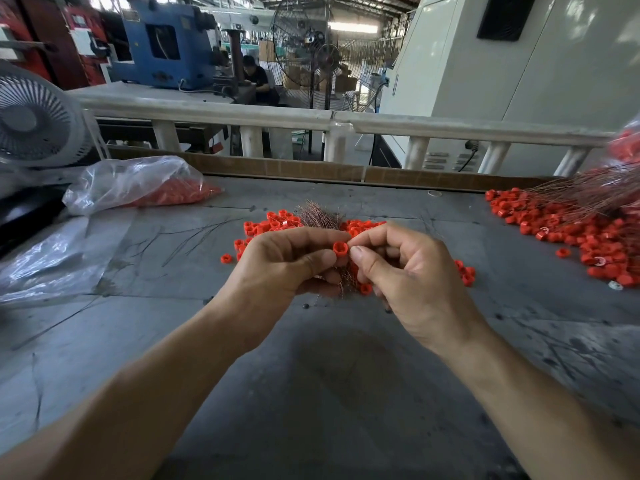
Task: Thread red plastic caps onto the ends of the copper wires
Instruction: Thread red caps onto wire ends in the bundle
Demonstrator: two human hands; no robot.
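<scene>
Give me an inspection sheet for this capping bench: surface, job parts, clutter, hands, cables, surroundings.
Surface: grey table, scuffed and stained.
Job's things: one red cap between the fingertips; copper wire bundle behind the hands; loose caps around it; capped wires pile far right.
Clutter: bag of caps far left; flat plastic sheet at the left edge.
Hands: left hand pinches the cap; right hand pinches at the cap's rim, wire too thin to confirm.
Cables: nothing seen on the table.
Surroundings: desk fan, railing, factory machines beyond.
</scene>
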